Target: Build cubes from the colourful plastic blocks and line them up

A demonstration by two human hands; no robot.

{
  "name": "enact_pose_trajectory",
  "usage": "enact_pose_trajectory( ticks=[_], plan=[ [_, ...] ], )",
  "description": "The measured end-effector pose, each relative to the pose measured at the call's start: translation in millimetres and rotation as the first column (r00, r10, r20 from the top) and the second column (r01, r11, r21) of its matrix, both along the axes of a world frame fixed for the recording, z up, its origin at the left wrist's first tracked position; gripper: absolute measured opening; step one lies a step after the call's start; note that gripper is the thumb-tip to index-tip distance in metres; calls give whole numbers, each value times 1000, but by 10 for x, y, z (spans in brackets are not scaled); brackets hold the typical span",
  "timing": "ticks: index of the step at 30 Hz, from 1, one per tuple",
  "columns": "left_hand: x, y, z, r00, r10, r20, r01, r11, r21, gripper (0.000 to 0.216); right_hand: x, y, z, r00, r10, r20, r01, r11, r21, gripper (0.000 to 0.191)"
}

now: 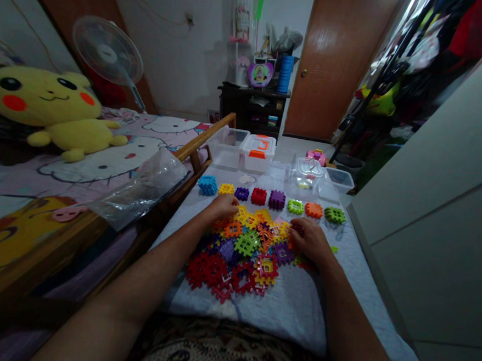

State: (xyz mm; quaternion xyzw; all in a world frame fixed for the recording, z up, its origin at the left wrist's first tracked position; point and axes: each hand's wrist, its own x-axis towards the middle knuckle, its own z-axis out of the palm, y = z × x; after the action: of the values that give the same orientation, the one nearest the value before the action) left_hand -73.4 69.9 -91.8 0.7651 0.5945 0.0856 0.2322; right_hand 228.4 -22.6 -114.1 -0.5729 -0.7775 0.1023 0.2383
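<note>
A heap of flat, notched plastic building tiles, with a green tile [247, 242] near its middle, lies on the cloth-covered table. Dark red tiles [207, 268] make up its near left part, and a purple tile [283, 253] is at its right. My left hand [224, 205] is at the far left edge of the heap, fingers curled together beside yellow tiles [250, 218]. At the right edge, my right hand [309, 239] has its fingers bent inward over the tiles. What either hand pinches is too small and dark to make out.
Behind the heap runs a row of tile stacks, from a blue stack [207, 185] to a dark green stack [335, 214]. Farther back are a lidded clear box [258, 153] with orange latches and other clear containers. A wooden bed rail [205, 137] borders the left; a white cabinet [435, 177] borders the right.
</note>
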Motion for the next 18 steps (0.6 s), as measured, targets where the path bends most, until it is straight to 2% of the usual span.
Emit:
enact_pose_trajectory(
  ticks=[4, 9, 11, 14, 16, 18],
  plan=[
    [34, -11, 51, 999, -37, 14, 37, 999, 18, 17, -7, 0, 3, 1000, 1, 2, -1, 1000, -3, 19],
    [13, -87, 201, 997, -69, 36, 66, 995, 77, 17, -9, 3, -2, 1000, -1, -1, 1, 1000, -5, 19],
    [-22, -136, 239, 996, -85, 9, 82, 982, 172, 17, -9, 2, 4, 1000, 4, -1, -4, 1000, -7, 18],
    [-95, -216, 220, 985, -125, -118, 157, 930, 332, 20, -12, 0, 16, 1000, 4, -2, -4, 1000, -9, 19],
    [-157, -261, 177, 968, -164, -188, 219, 918, 330, 19, -15, -3, 20, 1000, 3, -5, -3, 1000, -3, 19],
    [-235, -286, 143, 952, -235, -196, 282, 924, 259, 18, -16, -5, 17, 1000, 6, -10, -6, 1000, 2, 19]
  ],
)
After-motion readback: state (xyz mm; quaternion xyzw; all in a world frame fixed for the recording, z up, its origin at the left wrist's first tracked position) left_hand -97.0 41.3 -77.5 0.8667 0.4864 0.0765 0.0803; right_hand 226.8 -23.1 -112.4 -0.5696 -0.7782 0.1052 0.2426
